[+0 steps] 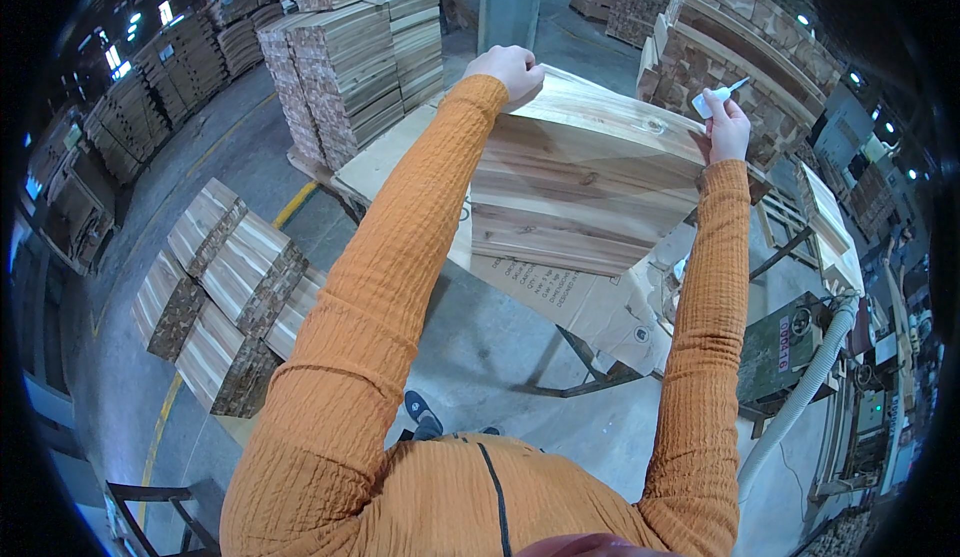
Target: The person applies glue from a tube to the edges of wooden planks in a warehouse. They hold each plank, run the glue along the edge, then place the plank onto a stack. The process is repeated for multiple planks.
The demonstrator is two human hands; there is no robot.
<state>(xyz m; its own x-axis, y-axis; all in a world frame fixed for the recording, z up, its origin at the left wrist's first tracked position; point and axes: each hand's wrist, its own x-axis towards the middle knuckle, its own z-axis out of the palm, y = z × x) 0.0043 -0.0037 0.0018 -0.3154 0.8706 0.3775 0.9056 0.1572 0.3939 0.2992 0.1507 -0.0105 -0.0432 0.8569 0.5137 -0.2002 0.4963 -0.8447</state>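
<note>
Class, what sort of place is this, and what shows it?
Probably a woodworking factory: tall stacks of boards stand in the background, a wooden panel is in front of the person, and a green machine with a pale hose stands at right.

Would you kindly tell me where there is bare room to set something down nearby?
Bare cardboard shows between the tall board stack and the left sleeve, and on the near side of the wooden panel. The panel's far corners are crowded by the left hand and the right hand, which holds a white bottle.
</note>
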